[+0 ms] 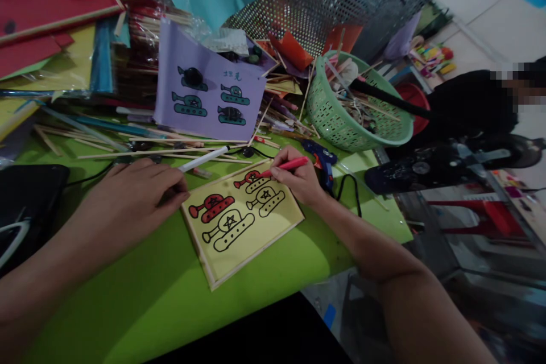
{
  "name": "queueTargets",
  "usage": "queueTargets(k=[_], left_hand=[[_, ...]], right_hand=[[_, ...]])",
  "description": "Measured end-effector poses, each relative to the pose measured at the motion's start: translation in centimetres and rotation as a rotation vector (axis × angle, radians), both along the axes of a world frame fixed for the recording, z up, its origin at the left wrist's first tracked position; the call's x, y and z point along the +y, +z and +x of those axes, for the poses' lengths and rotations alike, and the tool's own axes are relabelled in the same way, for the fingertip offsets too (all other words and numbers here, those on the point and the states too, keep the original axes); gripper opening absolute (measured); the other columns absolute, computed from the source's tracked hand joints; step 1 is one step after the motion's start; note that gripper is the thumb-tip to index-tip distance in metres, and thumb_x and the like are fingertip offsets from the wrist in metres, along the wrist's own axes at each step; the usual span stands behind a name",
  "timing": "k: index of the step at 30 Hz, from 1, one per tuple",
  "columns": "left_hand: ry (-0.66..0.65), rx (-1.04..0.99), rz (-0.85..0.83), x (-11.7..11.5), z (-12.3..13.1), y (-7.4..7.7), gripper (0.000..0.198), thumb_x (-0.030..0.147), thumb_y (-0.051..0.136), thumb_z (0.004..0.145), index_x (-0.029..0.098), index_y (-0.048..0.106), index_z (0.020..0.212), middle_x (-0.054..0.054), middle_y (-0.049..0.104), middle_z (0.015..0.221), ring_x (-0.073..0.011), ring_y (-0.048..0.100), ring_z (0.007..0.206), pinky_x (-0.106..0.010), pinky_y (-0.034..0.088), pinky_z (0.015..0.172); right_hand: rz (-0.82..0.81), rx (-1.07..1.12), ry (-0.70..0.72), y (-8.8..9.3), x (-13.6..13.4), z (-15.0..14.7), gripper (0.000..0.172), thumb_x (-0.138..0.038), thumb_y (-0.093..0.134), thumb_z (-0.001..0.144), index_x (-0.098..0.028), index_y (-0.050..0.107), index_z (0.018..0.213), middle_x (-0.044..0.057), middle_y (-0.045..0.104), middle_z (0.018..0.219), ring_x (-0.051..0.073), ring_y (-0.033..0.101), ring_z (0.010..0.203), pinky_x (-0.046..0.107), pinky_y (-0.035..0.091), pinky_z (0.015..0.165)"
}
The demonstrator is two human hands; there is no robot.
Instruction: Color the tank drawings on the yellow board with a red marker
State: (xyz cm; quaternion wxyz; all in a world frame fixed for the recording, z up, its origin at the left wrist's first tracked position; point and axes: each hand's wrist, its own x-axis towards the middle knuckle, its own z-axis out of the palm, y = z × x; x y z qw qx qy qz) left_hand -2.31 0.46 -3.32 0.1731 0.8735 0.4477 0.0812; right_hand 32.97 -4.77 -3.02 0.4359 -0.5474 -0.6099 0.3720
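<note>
A yellow card (256, 244) with a wooden stick frame lies on the green table, bearing several black-outlined tank drawings. The front left tank (217, 207) is coloured red, and the tank at the top (251, 179) is partly red. My right hand (294, 176) is closed on a red marker (292, 164), its tip on that top tank. Curled at the card's left edge, my left hand (145, 187) has its thumb by the frame. A white marker (205, 159) sticks out from its fingers, which partly hide how it is gripped.
Behind the card stands a purple sheet (213, 91) with green tank pictures. Wooden sticks (170, 153) lie around it. A green basket (358, 131), a blue glue gun (322, 159) and its cord sit to the right. A black device (32, 199) is at left; a person (473, 108) is at right.
</note>
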Motion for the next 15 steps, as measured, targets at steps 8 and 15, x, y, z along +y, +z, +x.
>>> queueTargets(k=[8,15], left_hand=[[-0.001,-0.005,0.0,0.16,-0.02,-0.11,0.037,0.054,0.046,0.099,0.033,0.074,0.087,-0.006,0.077,0.087,-0.0359,0.069,0.097,-0.05,0.042,0.087],[0.004,0.004,-0.004,0.12,-0.01,-0.1,0.036,0.054,0.046,0.1,0.034,0.073,0.088,-0.006,0.078,0.089,-0.0353,0.069,0.099,-0.049,0.042,0.088]], right_hand=[[0.008,0.002,0.005,0.19,-0.02,-0.08,0.011,-0.03,0.079,0.087,-0.026,0.068,0.085,-0.002,0.066,0.079,0.018,0.06,0.073,0.034,0.045,0.069],[0.015,0.012,0.003,0.19,-0.03,-0.04,0.012,-0.029,0.08,0.086,-0.026,0.069,0.084,-0.002,0.065,0.077,0.018,0.059,0.071,0.035,0.044,0.069]])
